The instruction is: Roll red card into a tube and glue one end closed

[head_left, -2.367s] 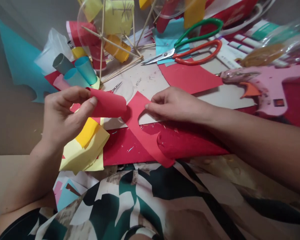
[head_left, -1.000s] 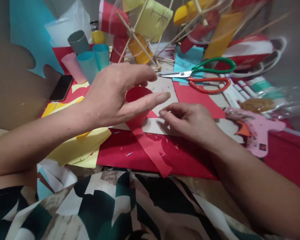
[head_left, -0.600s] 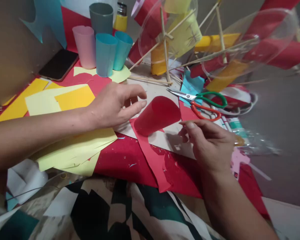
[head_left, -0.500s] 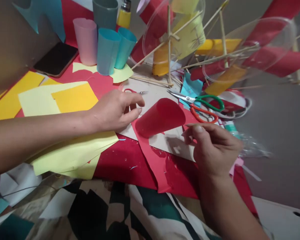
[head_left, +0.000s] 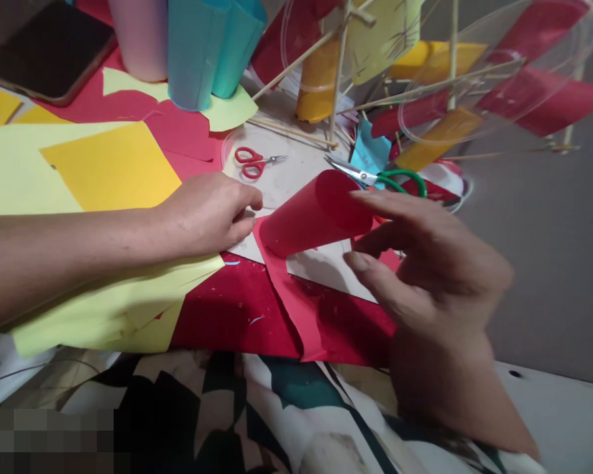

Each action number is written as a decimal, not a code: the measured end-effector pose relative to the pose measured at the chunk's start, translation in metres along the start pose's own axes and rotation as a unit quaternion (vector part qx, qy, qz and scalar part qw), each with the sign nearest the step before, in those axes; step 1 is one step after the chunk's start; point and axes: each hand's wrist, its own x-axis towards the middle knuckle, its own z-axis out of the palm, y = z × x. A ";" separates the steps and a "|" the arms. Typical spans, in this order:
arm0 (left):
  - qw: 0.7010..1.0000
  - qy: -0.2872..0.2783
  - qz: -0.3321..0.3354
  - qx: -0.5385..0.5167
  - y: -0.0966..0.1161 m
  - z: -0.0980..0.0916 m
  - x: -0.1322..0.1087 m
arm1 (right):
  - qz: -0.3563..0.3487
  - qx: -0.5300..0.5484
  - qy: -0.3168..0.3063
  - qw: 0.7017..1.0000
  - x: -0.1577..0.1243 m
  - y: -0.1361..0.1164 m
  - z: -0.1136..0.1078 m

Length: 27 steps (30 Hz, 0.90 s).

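Observation:
A red paper tube (head_left: 301,220) lies slanted in the middle of the table, its wide round opening facing right. It rests over a red paper strip (head_left: 296,306) that runs down toward the table's front edge. My left hand (head_left: 207,210) is just left of the tube, fingers loosely bent with a gap between thumb and forefinger and nothing seen in it. At the tube's right end is my right hand (head_left: 425,257), thumb and fingers apart, the forefinger close by the rim; whether it touches cannot be made out.
Small red-handled scissors (head_left: 254,162) and green-handled scissors (head_left: 405,183) lie behind the tube. Blue paper cups (head_left: 195,59), a pink paper cup (head_left: 141,39) and a phone (head_left: 52,49) stand or lie back left. A stick frame (head_left: 343,72) rises behind. Yellow paper (head_left: 113,164) covers the left.
My right hand has risen and spread its fingers toward the tube's opening. My left hand has shifted slightly left. The view has moved closer, and the small scissors show fully.

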 end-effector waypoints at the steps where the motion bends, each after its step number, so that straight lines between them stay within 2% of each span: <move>1: 1.000 0.000 0.001 0.003 0.000 0.001 0.000 | -0.039 0.003 0.007 0.999 0.002 0.000 0.004; 3: 1.000 0.001 0.005 0.013 -0.001 0.002 0.001 | -0.072 0.007 0.024 0.997 0.004 0.000 0.011; 9: 1.000 -0.003 0.020 0.015 0.000 0.004 0.002 | -0.013 -0.001 0.020 1.000 0.004 -0.006 0.015; 18: 0.999 0.001 0.033 0.021 -0.003 0.005 0.003 | -0.060 0.042 0.089 0.993 0.009 -0.007 0.023; 25: 0.999 0.015 0.034 0.016 -0.002 0.003 0.004 | 0.032 -0.086 -0.003 0.996 0.009 -0.016 0.010; 27: 0.999 0.021 0.041 0.012 -0.002 0.002 0.005 | 0.032 -0.095 -0.016 0.995 0.008 -0.017 0.006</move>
